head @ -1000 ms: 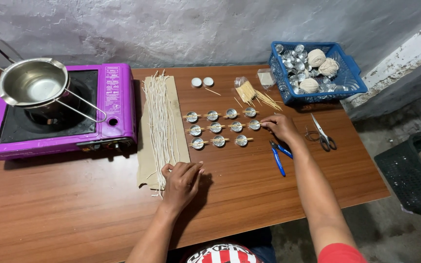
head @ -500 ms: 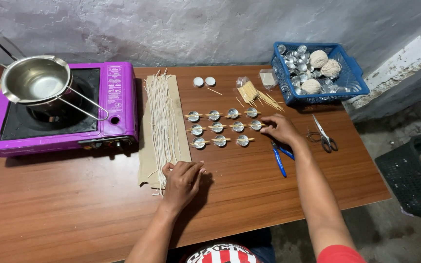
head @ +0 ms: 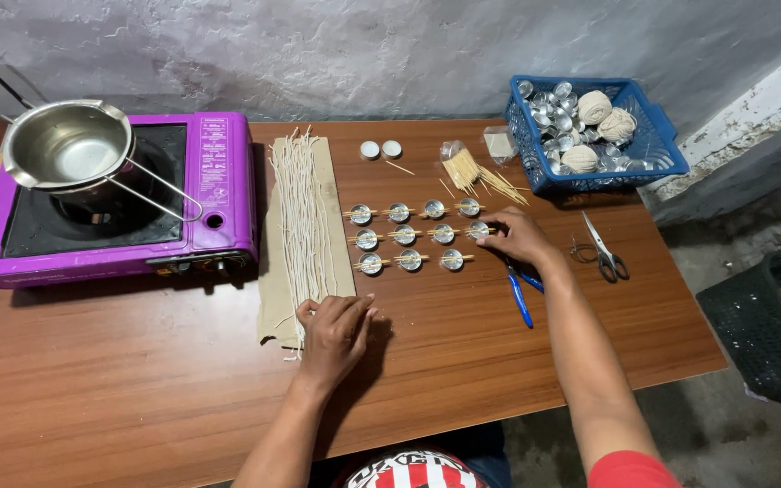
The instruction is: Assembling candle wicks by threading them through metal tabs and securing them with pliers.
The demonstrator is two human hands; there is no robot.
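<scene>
At lower centre, the left hand (head: 334, 331) stays flat, fingers loosely spread on the white wicks' (head: 303, 212) near ends; mid-right, the right hand (head: 519, 237) has edged in, fingertips pinching the end metal cup (head: 477, 229).

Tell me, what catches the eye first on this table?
The bright purple portable stove at far left, a shiny steel pot on it. Mid-table, rows of small round metal cups, the right hand at their right end; the left hand rests by long pale wick strands.
</scene>
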